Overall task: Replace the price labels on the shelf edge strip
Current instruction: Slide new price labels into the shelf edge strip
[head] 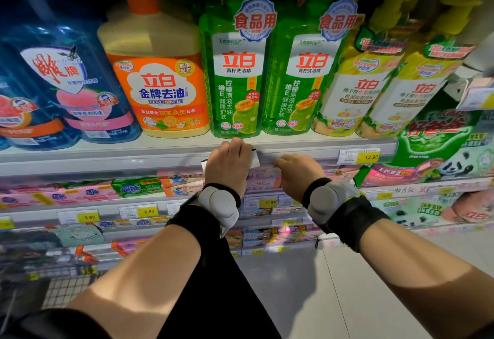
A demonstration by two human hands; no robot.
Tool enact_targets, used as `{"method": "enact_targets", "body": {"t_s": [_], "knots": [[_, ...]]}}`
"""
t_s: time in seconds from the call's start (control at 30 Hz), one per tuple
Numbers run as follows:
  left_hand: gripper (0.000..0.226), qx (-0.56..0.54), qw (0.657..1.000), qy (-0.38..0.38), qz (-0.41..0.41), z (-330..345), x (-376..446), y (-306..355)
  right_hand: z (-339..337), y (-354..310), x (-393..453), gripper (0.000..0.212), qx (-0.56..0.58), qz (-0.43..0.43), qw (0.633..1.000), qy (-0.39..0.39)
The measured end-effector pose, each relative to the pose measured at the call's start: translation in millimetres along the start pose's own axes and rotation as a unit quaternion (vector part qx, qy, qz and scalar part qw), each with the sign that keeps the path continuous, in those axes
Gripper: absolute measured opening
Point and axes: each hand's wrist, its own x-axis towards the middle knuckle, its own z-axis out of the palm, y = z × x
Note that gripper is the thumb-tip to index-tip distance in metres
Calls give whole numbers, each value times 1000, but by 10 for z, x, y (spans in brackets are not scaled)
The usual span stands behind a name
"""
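Note:
A clear shelf edge strip (107, 163) runs across the shelf front below the dish-soap bottles. My left hand (227, 163) presses against the strip under the green bottles, fingers curled over a white price label (255, 158) whose corners show on both sides of the hand. My right hand (296, 171) is just to the right, fingertips pinching the strip's lower edge beside the label. Another label reading 12.90 (358, 156) sits in the strip farther right.
Blue, orange, green (236, 71) and yellow detergent bottles stand tight on the shelf just above my hands. Lower shelves carry soap packs and yellow-tagged labels such as 9.90 (139, 211). Green bags (433, 149) hang at the right. Grey floor lies below.

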Motion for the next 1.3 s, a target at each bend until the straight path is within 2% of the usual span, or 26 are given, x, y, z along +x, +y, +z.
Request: {"method": "enact_targets", "body": {"t_s": [0.13, 0.27, 0.33, 0.47, 0.57, 0.8, 0.9, 1.0, 1.07, 1.17, 1.3], "knots": [[40, -25, 999, 5, 25, 84, -64, 12, -114, 57, -6, 25, 78, 31, 994, 69], [36, -31, 999, 25, 33, 87, -34, -4, -176, 103, 41, 25, 83, 20, 987, 133], [35, -7, 998, 33, 44, 62, -11, -43, -162, 107, 74, 24, 85, 11, 987, 139], [32, 17, 996, 53, 62, 104, 1, -81, -61, 62, 93, 29, 106, 21, 993, 46], [28, 15, 996, 68, 57, 147, -6, -75, 25, 1, 98, 36, 65, -11, 998, -18], [45, -9, 1000, 14, 26, 122, -9, 2, 89, -5, 101, 36, -8, -39, 999, -19], [53, -5, 1000, 1, 14, 83, -6, 11, 36, -10, 84, 41, 13, -34, 999, -29], [47, -5, 1000, -5, 1, 20, -15, 35, -51, 30, 63, 41, 72, 2, 997, -43], [42, -16, 1000, -1, -8, 5, -11, 40, -116, 54, 49, 31, 109, 8, 994, 13], [41, -69, 997, -3, -43, 9, -2, 41, -219, 78, 101, 20, 120, 4, 978, 168], [28, -189, 970, -59, -143, -120, -27, 67, -268, -30, 210, 30, 66, -41, 964, 254]]}}
